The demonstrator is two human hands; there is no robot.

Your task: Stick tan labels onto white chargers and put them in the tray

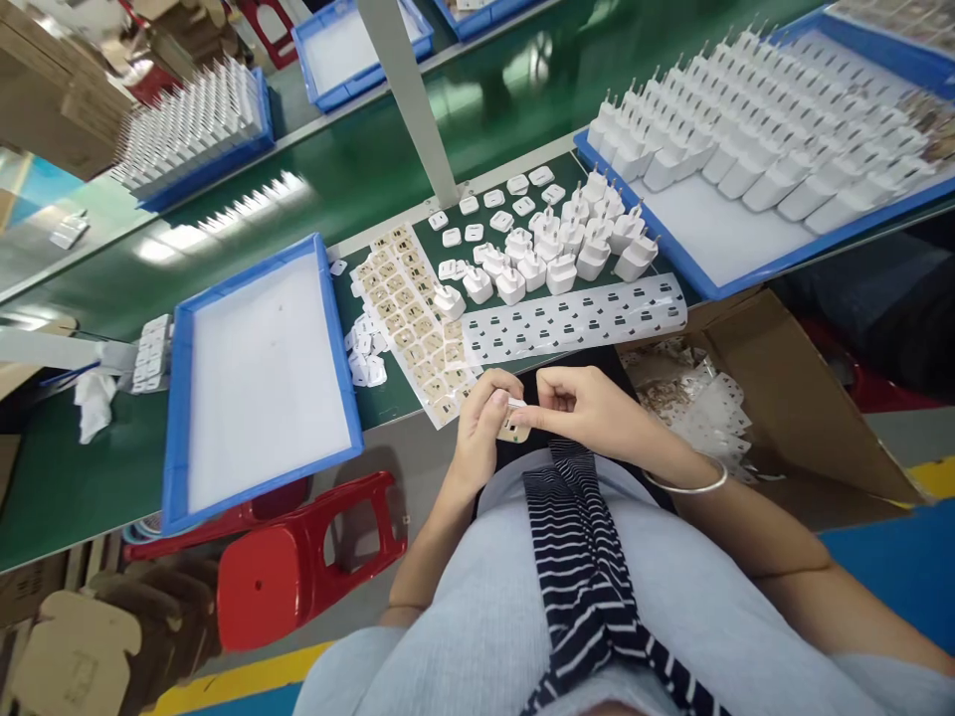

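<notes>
My left hand (pixel 483 423) is closed around a small charger cover plate (pixel 514 431) with a beige face, holding it just in front of the table edge. My right hand (pixel 589 403) meets it from the other side; the thumb lies against the plate and the fingers are curled, hiding whatever is pinched there. Just beyond the hands lie a beige sheet of die-cut stickers (pixel 407 318) and a clear strip with dark printed marks (pixel 574 320). Behind these stand several white plug chargers (pixel 548 244). Loose white cover plates (pixel 492 199) are laid out in rows, others piled (pixel 365 353) at left.
An empty-looking blue-rimmed tray (pixel 343 348) overhangs the table edge at left. Another blue tray (pixel 716 283) at right carries rows of chargers. An open carton (pixel 806 418) with scrap backing stands right of my lap. A red stool (pixel 261 587) and a post (pixel 414 99) are nearby.
</notes>
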